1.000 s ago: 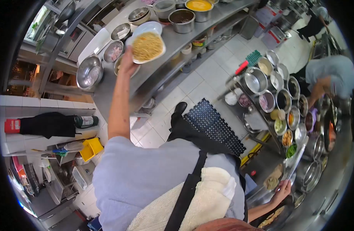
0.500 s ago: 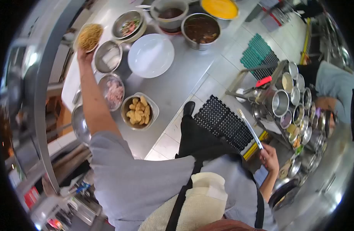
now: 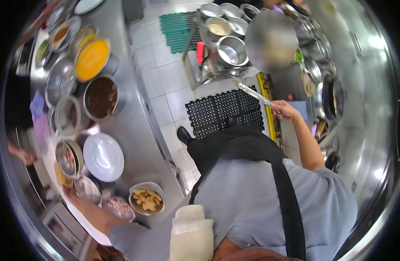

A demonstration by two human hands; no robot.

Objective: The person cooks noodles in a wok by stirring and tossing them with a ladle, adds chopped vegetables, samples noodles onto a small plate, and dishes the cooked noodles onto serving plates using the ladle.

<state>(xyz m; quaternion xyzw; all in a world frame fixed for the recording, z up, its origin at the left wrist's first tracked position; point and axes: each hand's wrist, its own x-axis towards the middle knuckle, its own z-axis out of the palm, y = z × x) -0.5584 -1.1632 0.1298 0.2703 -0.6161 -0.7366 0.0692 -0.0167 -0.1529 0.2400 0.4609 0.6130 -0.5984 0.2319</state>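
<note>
My left hand (image 3: 69,192) reaches out at the lower left and grips the near edge of a bowl of noodles (image 3: 62,175); the fingers are mostly hidden. Close by are a metal bowl with a white content (image 3: 88,190), a bowl of pale pink raw meat (image 3: 118,207) and a metal bowl of chopped pieces (image 3: 66,158). My right hand (image 3: 285,110) is closed around metal tongs (image 3: 255,95), which point up and left over the floor. A large white bowl (image 3: 103,157) and a container of light brown chunks (image 3: 147,200) stand on the steel counter.
Pots of dark sauce (image 3: 101,98) and yellow liquid (image 3: 92,60) stand farther up the counter (image 3: 137,143). Black floor mats (image 3: 224,111) lie by my feet. A rack of metal pots (image 3: 231,51) is ahead right. Another person's hand (image 3: 27,156) shows at far left.
My view has swung right, so the counter now lies along the left side. My left hand stays at the noodles, and my right hand still holds the tongs, now farther from my body.
</note>
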